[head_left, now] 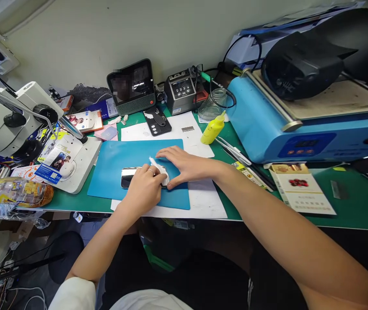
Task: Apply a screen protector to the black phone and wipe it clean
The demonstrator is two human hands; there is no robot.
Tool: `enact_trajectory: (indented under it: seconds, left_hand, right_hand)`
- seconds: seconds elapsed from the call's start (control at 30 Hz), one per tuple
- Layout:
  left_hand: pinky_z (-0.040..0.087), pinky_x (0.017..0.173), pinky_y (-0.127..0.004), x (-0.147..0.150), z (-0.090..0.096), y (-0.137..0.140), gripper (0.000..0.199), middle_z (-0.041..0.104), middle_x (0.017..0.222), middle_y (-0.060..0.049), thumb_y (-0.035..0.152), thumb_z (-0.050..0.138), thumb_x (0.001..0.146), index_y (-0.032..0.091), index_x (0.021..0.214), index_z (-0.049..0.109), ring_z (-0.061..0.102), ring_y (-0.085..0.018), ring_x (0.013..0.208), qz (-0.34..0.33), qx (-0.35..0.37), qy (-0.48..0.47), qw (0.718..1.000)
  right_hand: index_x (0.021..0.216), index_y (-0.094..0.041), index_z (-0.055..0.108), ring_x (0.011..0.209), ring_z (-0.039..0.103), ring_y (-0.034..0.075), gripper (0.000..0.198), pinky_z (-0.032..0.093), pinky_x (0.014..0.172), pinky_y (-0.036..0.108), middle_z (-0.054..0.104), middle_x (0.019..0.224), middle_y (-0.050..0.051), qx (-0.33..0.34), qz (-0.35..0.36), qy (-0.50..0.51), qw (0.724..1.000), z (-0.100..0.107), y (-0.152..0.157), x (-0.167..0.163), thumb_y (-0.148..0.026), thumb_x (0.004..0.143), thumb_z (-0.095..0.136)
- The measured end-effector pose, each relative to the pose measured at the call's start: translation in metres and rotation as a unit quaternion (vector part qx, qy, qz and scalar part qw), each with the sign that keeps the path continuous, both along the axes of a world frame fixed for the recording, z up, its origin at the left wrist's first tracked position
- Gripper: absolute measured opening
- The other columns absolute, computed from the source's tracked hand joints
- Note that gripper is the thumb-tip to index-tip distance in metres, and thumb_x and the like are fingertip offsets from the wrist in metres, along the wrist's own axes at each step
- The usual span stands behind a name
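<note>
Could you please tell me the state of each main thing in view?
Phone: flat, partly covered
White tissue: crumpled, over the phone
Left hand: closed on the tissue
Right hand: open, beside the phone
Blue mat: spread flat
Clear plastic bottle: lying on its side

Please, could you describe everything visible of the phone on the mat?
The phone lies flat on the blue mat, lengthwise left to right. Its thin-rimmed glossy face is up, mirror-bright at left. The left hand holds white tissue against it; the right hand curves around its right end. Much is hidden.
</note>
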State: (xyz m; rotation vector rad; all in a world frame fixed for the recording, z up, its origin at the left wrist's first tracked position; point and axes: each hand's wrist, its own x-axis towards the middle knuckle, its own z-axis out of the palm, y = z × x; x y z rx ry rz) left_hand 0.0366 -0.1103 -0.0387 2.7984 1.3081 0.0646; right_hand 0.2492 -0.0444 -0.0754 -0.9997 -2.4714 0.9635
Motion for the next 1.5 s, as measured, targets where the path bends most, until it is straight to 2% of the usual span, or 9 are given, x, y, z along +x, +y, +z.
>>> enact_trajectory:
  seconds: [0.23,0.3,0.5,0.73,0.97,1.17,1.37,1.5]
  left_hand:
    - [0.049,0.086,-0.042,-0.04,0.009,0.005,0.043,0.069,0.111,-0.01,0.007,0.045,0.095,0.023,0.12,0.076,0.055,-0.027,0.098,0.057,0.009,-0.018,0.998]
    - [0.048,0.087,-0.042,-0.036,0.009,0.007,0.042,0.069,0.11,-0.01,0.008,0.045,0.096,0.022,0.121,0.075,0.055,-0.027,0.098,0.05,0.008,-0.02,0.999]
    - [0.046,0.083,-0.042,0.004,0.004,0.016,0.037,0.069,0.109,-0.01,0.013,0.045,0.099,0.023,0.114,0.078,0.056,-0.028,0.101,0.001,-0.016,0.001,1.0]
    - [0.047,0.085,-0.044,-0.023,0.01,0.016,0.041,0.069,0.112,-0.012,0.009,0.042,0.096,0.019,0.115,0.076,0.055,-0.029,0.101,0.036,0.015,0.014,0.999]
    - [0.047,0.081,-0.045,0.002,0.008,0.018,0.033,0.067,0.108,-0.013,0.012,0.045,0.096,0.018,0.11,0.074,0.055,-0.03,0.1,-0.007,0.0,0.039,0.999]
    - [0.046,0.084,-0.044,-0.011,0.011,0.016,0.038,0.066,0.11,-0.012,0.011,0.041,0.096,0.02,0.117,0.072,0.054,-0.029,0.098,0.005,-0.007,0.024,1.0]
    - [0.045,0.082,-0.044,0.004,0.007,0.017,0.035,0.065,0.107,-0.013,0.012,0.042,0.095,0.017,0.116,0.07,0.053,-0.03,0.098,-0.016,0.001,0.042,0.999]
    - [0.044,0.082,-0.043,-0.02,0.009,0.01,0.041,0.064,0.107,-0.012,0.01,0.042,0.094,0.019,0.124,0.069,0.053,-0.029,0.096,0.0,0.01,0.034,0.999]
  right_hand:
    - [0.15,-0.023,0.046,0.144,0.036,0.04,0.102,0.036,0.118,0.059,0.046,0.153,0.015,0.001,-0.002,-0.006,1.0,0.002,0.001,0.001,-0.079,0.07,0.073]
    - [0.15,-0.023,0.047,0.144,0.036,0.041,0.102,0.036,0.118,0.059,0.046,0.152,0.015,0.005,-0.003,-0.002,1.0,0.0,0.001,0.0,-0.079,0.069,0.074]
    - [0.149,-0.024,0.048,0.143,0.036,0.041,0.097,0.036,0.116,0.061,0.048,0.151,0.015,0.011,-0.001,0.009,1.0,-0.003,0.001,0.0,-0.076,0.071,0.074]
    - [0.149,-0.025,0.048,0.142,0.037,0.041,0.097,0.035,0.117,0.061,0.049,0.151,0.014,0.007,-0.005,0.013,1.0,-0.001,0.001,0.0,-0.076,0.07,0.075]
    - [0.148,-0.027,0.05,0.14,0.038,0.041,0.093,0.037,0.114,0.062,0.05,0.148,0.014,0.02,-0.005,0.025,0.999,-0.006,0.002,0.001,-0.074,0.072,0.075]
    - [0.151,-0.025,0.046,0.142,0.036,0.04,0.094,0.036,0.116,0.061,0.048,0.151,0.014,0.023,0.001,0.019,1.0,-0.007,0.004,0.002,-0.072,0.074,0.074]
    - [0.145,-0.024,0.052,0.141,0.037,0.041,0.089,0.038,0.114,0.061,0.049,0.148,0.015,0.029,-0.003,0.029,0.999,-0.009,0.002,0.002,-0.072,0.074,0.074]
    - [0.143,-0.024,0.054,0.141,0.038,0.04,0.087,0.038,0.115,0.06,0.048,0.149,0.015,0.029,0.003,0.032,0.999,-0.007,0.002,0.003,-0.073,0.074,0.074]
